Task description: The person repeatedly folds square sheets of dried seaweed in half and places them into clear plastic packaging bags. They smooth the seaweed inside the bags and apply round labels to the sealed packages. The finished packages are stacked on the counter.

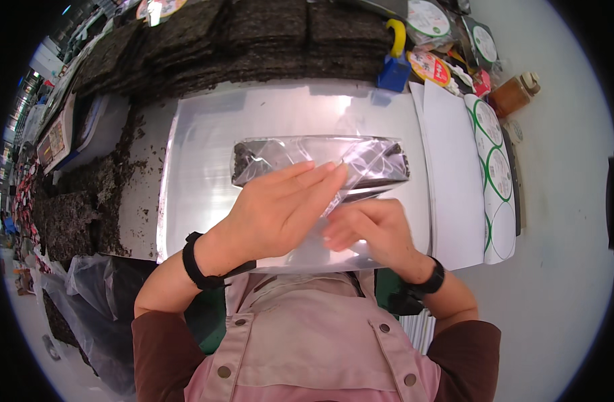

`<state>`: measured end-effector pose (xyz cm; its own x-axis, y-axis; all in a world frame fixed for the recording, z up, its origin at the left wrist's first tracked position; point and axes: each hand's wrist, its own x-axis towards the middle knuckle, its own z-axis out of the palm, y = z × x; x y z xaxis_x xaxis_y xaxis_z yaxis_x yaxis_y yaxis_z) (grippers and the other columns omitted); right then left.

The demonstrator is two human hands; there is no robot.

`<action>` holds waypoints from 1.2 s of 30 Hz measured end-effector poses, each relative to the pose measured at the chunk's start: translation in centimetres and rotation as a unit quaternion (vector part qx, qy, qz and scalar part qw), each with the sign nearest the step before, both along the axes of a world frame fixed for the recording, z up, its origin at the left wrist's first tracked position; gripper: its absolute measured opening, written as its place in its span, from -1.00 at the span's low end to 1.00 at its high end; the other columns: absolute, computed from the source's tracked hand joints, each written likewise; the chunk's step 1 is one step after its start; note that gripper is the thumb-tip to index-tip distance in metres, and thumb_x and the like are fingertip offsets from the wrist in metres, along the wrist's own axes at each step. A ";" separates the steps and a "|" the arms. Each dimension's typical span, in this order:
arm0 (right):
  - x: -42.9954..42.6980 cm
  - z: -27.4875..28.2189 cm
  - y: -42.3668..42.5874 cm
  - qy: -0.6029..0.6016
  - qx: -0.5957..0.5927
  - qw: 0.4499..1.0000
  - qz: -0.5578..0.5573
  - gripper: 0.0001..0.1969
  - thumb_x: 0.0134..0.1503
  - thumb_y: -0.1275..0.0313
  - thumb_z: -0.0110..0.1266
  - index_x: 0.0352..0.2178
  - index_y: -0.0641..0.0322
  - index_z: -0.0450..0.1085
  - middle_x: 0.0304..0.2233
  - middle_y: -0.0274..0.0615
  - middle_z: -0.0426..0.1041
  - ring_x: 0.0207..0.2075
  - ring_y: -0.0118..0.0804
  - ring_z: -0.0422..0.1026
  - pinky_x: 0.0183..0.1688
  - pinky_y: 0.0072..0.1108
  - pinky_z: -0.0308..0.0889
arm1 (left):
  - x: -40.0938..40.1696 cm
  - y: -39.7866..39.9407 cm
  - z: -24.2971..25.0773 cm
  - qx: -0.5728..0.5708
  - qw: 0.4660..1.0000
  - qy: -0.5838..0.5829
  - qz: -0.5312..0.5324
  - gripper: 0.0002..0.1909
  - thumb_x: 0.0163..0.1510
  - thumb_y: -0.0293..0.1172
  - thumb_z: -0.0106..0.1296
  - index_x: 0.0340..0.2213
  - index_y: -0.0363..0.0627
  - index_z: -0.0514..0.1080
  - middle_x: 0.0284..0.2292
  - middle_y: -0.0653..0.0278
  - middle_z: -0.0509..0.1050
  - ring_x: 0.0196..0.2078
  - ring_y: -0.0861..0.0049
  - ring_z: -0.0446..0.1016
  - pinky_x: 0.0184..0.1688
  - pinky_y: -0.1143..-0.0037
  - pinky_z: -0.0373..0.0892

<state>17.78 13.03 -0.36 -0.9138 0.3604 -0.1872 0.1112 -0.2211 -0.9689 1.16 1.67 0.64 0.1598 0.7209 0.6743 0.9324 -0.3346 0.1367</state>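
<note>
A clear plastic packet (282, 148) with dark dried seaweed inside lies crosswise on a shiny, film-like sheet (206, 151) on the table. Flat on the packet's front rests my left hand (287, 206), its fingers together over the folded film. My right hand (372, 226) is just right of it, at the loose end of the film, fingers bent and slightly blurred; whether they pinch the film cannot be told. Both wrists wear black bands.
Tall stacks of dried seaweed sheets (267, 40) line the back. A blue tape dispenser (395, 70) stands beside them. White paper (450, 191) and round green-edged labels (498, 171) lie at right, near a bottle of brown liquid (513, 95). Seaweed scraps (70, 221) cover the left side.
</note>
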 end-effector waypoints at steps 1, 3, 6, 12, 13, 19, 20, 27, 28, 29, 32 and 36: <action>-0.9 -0.2 -0.6 0.013 -0.067 0.997 -0.021 -0.82 0.10 0.45 0.04 -0.35 0.41 0.44 -0.46 -0.09 0.51 -0.47 -0.37 0.51 -0.42 -0.62 0.43 | -0.1 -0.1 0.3 -0.012 1.000 -0.008 -0.002 -0.52 -0.19 -0.56 0.10 -0.14 -0.32 0.35 -0.26 0.16 0.51 -0.17 0.30 0.48 -0.12 0.41 0.39; -1.6 -0.7 -0.8 0.036 -0.132 0.989 -0.050 -0.82 0.11 0.45 0.03 -0.35 0.41 0.42 -0.44 -0.08 0.51 -0.45 -0.35 0.51 -0.40 -0.61 0.44 | -0.5 -0.3 2.3 -0.052 0.995 0.013 0.083 -0.51 -0.24 -0.49 0.16 -0.16 -0.26 0.38 -0.25 0.18 0.50 -0.14 0.28 0.45 -0.10 0.39 0.35; -2.1 -1.1 -1.3 0.060 -0.126 0.987 -0.082 -0.84 0.12 0.46 0.01 -0.38 0.42 0.39 -0.46 -0.07 0.50 -0.45 -0.31 0.51 -0.39 -0.60 0.44 | -2.0 -0.2 2.7 -0.097 0.981 -0.031 0.168 -0.51 -0.29 -0.42 0.22 -0.20 -0.15 0.43 -0.25 0.20 0.49 -0.14 0.27 0.42 -0.08 0.37 0.30; -3.0 -2.3 -2.1 0.072 -0.068 0.986 -0.132 -0.81 0.15 0.46 -0.04 -0.31 0.45 0.35 -0.43 -0.07 0.49 -0.41 -0.30 0.51 -0.34 -0.58 0.44 | -3.1 0.8 2.4 -0.173 0.947 -0.199 0.183 -0.58 -0.33 -0.41 0.26 -0.29 -0.11 0.47 -0.26 0.21 0.49 -0.25 0.29 0.43 -0.03 0.37 0.26; -3.2 -2.4 -2.0 0.065 -0.068 0.986 -0.136 -0.81 0.15 0.46 -0.04 -0.31 0.45 0.35 -0.43 -0.07 0.49 -0.41 -0.31 0.51 -0.33 -0.59 0.44 | -3.4 0.9 2.4 -0.168 0.952 -0.188 0.172 -0.57 -0.33 -0.41 0.27 -0.29 -0.10 0.48 -0.26 0.20 0.49 -0.27 0.30 0.44 -0.02 0.37 0.25; -3.5 -2.2 -1.9 0.030 -0.067 0.984 -0.165 -0.80 0.14 0.46 -0.02 -0.34 0.47 0.38 -0.46 -0.09 0.49 -0.45 -0.34 0.51 -0.37 -0.62 0.45 | -3.7 1.3 2.5 -0.168 0.970 -0.144 0.099 -0.62 -0.32 -0.42 0.28 -0.32 -0.01 0.53 -0.21 0.13 0.49 -0.27 0.29 0.45 0.06 0.28 0.18; -3.4 -1.8 -1.8 0.015 -0.051 0.983 -0.175 -0.82 0.13 0.47 -0.01 -0.36 0.47 0.39 -0.48 -0.09 0.49 -0.47 -0.35 0.51 -0.39 -0.62 0.45 | -3.8 1.5 2.4 -0.184 0.965 -0.158 0.100 -0.63 -0.31 -0.42 0.28 -0.33 0.01 0.54 -0.20 0.12 0.48 -0.24 0.28 0.45 0.08 0.26 0.16; -2.6 0.2 8.2 0.180 0.326 0.842 -0.390 -0.70 0.14 0.49 -0.02 -0.68 0.39 0.34 -0.74 -0.24 0.36 -0.72 -0.53 0.31 -0.64 -0.72 0.21 | -4.5 2.0 2.6 -0.203 0.958 -0.164 0.120 -0.69 -0.30 -0.39 0.27 -0.37 0.02 0.55 -0.18 0.12 0.47 -0.17 0.25 0.43 0.11 0.23 0.13; -3.7 0.1 12.4 0.136 0.312 0.854 -0.394 -0.66 0.13 0.37 0.02 -0.69 0.35 0.36 -0.75 -0.27 0.35 -0.71 -0.57 0.29 -0.64 -0.73 0.17 | -4.4 2.0 3.0 -0.207 0.958 -0.154 0.123 -0.69 -0.30 -0.38 0.27 -0.37 0.02 0.55 -0.18 0.12 0.47 -0.16 0.25 0.43 0.11 0.22 0.13; -4.6 -1.0 17.7 0.093 0.290 0.871 -0.386 -0.68 0.11 0.30 0.05 -0.63 0.33 0.40 -0.71 -0.29 0.37 -0.69 -0.58 0.31 -0.63 -0.73 0.20 | -4.1 2.3 3.3 -0.210 0.960 -0.143 0.117 -0.69 -0.30 -0.38 0.27 -0.37 0.03 0.55 -0.18 0.13 0.47 -0.16 0.25 0.43 0.11 0.22 0.13; -7.2 -5.5 28.6 -0.048 0.275 0.894 -0.351 -0.73 0.01 0.26 0.13 -0.47 0.33 0.46 -0.61 -0.30 0.43 -0.59 -0.52 0.38 -0.61 -0.66 0.25 | -3.9 2.5 3.2 -0.202 0.962 -0.145 0.112 -0.69 -0.29 -0.37 0.27 -0.37 0.03 0.55 -0.19 0.15 0.47 -0.14 0.26 0.42 0.12 0.21 0.10; -11.9 -8.5 34.9 -0.151 0.415 0.856 -0.269 -0.74 0.00 0.29 0.14 -0.43 0.34 0.47 -0.56 -0.28 0.45 -0.55 -0.41 0.41 -0.54 -0.56 0.30 | -4.1 2.2 2.7 -0.197 0.960 -0.154 0.129 -0.70 -0.30 -0.37 0.27 -0.38 0.04 0.56 -0.19 0.17 0.48 -0.14 0.28 0.42 0.11 0.20 0.11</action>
